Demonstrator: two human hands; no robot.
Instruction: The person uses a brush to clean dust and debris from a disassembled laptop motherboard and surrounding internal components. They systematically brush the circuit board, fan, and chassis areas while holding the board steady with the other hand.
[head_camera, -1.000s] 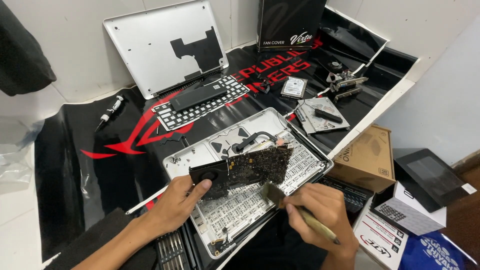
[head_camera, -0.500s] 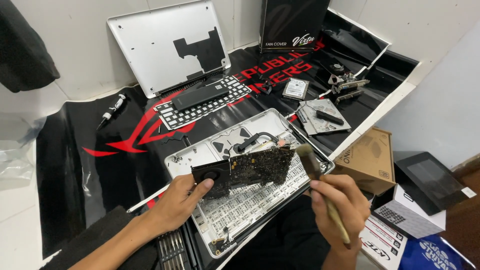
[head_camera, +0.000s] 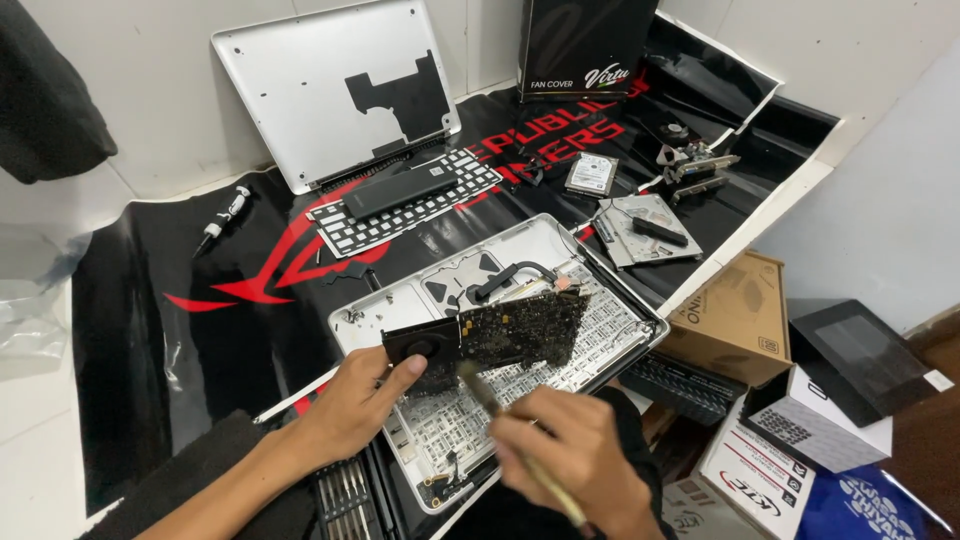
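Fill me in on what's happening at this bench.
A person is working over an opened laptop shell lying on a black mat. The left hand props a dark circuit board on edge above the shell, while the right hand holds a brush against the board's lower edge. A detached keyboard and the laptop's bottom cover lie farther back.

Black box (head_camera: 585, 45): upright, top centre.
Brown carton (head_camera: 735, 320): right of centre.
White box (head_camera: 825, 432): lower right.
Blue package (head_camera: 870, 505): bottom right corner.
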